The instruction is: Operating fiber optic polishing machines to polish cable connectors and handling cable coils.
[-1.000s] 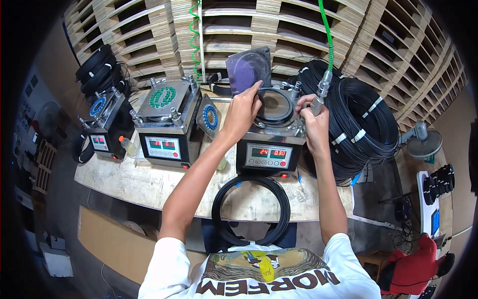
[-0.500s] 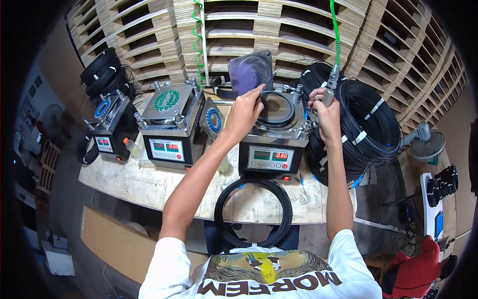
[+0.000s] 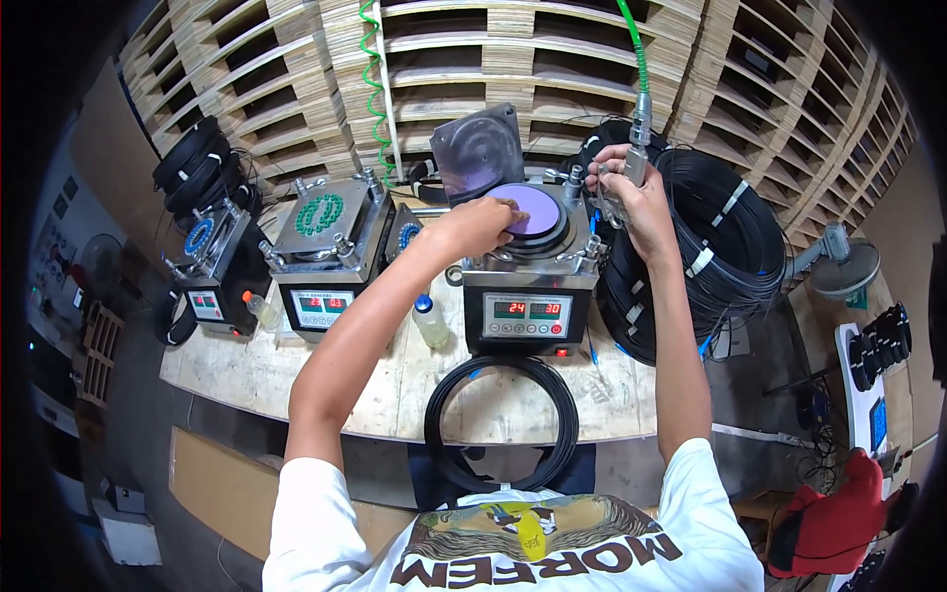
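Observation:
On the round dark platen of the nearest polishing machine (image 3: pixel 528 314) rests a purple disc (image 3: pixel 538 209), a little above the platen rim. My left hand (image 3: pixel 480 225) lies at the disc's left edge, its fingers curled in against it; the fingertips are partly hidden. To the right, my right hand (image 3: pixel 639 202) is wrapped round a metal air blow gun (image 3: pixel 636 163), held upright beside the machine, with a green hose (image 3: pixel 636 49) running up from it. A square metal plate (image 3: pixel 478 153) stands tilted up behind the disc.
Two more polishing machines, one with a green-ringed top (image 3: pixel 319 214), stand to the left. A bottle (image 3: pixel 431 324) is beside the near machine. A black cable coil (image 3: pixel 503 472) overhangs the table's front edge. Large cable coils (image 3: pixel 725 247) crowd the right.
My left hand has moved down and left, and the purple disc now lies face up over the platen. My right hand still holds the blow gun, slightly farther left. The machine's display now reads differently.

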The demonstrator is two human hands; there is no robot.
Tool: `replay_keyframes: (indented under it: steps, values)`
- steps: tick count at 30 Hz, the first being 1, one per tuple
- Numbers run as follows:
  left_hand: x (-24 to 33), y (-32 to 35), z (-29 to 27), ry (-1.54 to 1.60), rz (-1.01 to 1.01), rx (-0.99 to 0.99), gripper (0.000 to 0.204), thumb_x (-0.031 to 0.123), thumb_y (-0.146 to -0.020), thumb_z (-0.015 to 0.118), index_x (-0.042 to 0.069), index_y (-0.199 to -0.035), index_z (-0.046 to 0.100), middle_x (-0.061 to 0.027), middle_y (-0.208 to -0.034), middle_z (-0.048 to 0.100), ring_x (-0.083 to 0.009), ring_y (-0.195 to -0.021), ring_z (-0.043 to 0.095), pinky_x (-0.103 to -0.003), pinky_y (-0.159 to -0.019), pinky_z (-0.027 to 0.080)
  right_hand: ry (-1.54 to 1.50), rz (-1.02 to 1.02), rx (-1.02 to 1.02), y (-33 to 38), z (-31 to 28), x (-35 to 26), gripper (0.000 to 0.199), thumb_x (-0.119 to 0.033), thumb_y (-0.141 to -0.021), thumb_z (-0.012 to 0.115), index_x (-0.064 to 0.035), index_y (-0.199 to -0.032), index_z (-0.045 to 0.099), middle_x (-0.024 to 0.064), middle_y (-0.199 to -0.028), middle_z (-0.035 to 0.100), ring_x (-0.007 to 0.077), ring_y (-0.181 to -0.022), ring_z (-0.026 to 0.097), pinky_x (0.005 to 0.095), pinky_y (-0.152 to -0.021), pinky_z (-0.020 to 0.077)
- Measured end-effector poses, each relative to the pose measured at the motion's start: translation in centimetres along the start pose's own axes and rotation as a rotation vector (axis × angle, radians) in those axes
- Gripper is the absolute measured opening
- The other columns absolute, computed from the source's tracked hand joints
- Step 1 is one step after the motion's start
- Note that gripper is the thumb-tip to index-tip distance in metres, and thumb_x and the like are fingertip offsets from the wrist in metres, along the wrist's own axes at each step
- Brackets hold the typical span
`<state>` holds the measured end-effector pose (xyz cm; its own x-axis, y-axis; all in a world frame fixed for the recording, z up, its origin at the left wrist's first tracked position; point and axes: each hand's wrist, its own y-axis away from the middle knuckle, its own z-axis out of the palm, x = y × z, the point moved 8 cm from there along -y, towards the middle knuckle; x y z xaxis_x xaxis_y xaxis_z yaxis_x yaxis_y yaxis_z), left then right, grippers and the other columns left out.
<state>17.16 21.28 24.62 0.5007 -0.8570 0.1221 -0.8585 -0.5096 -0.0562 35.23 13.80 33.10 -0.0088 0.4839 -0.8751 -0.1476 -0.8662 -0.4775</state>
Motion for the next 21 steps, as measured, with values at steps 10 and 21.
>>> replay_keyframes:
  steps: [10, 21]
  values:
    - [-0.1, -0.7, -0.2, 0.178, 0.146, 0.14, 0.035, 0.019, -0.098, 0.057, 0.002, -0.127, 0.064, -0.0226, -0.134, 0.059, -0.0383, -0.122, 0.057, -0.044, -0.104, 0.046, -0.076, 0.138, -0.062, -1.0, -0.6, 2.2, 0.029, -0.003, -0.088, 0.056, 0.0021, -0.117, 0.059, 0.0151, -0.1, 0.07, 0.0225, -0.09, 0.071, 0.0353, -0.085, 0.0575]
    - [2.4, 1.6, -9.0, 1.493, 0.066, 0.387, 0.041, 0.019, -0.101, 0.06, -0.001, -0.137, 0.055, -0.0101, -0.124, 0.067, -0.017, -0.11, 0.066, -0.033, -0.097, 0.054, 0.077, 0.267, -0.654, 0.6, 9.2, 3.4, 0.035, -0.024, -0.092, 0.067, -0.0002, -0.117, 0.069, 0.0097, -0.107, 0.073, 0.016, -0.101, 0.067, 0.0292, -0.093, 0.0503]
